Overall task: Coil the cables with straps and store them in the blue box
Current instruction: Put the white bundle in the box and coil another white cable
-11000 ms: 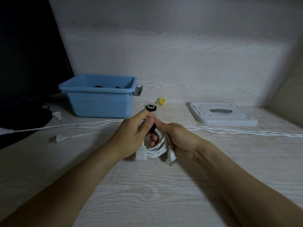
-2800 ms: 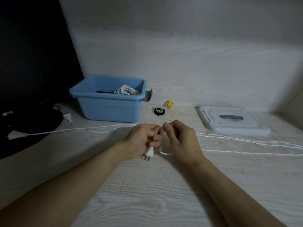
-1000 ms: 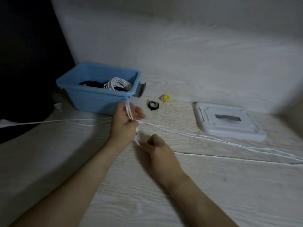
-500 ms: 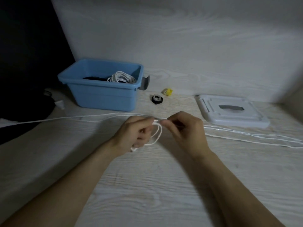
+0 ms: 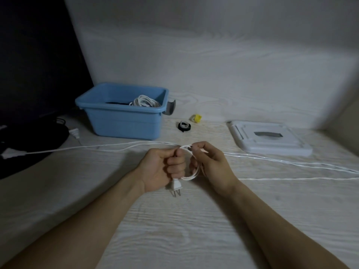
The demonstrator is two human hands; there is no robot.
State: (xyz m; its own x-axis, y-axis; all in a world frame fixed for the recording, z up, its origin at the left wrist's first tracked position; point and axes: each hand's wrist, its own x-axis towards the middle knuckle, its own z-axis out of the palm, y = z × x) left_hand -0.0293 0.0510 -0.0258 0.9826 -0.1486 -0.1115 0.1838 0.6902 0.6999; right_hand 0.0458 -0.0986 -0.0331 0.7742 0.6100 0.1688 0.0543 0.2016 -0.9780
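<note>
Head view: left hand (image 5: 162,169) grips the white cable (image 5: 191,172) in a curled fist above the desk (image 5: 174,230), plug (image 5: 175,186) hanging prongs toward the near edge; right hand (image 5: 208,164) pinches the small first loop. Light, limp and springy, the cable likely needs holding where strands cross. Its loose length trails right; the blue box (image 5: 124,123) sits far left

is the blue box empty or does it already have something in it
Not empty. A coiled white cable lies inside the blue box, with something dark beside it that I cannot identify.

No text or label can be read.
</note>
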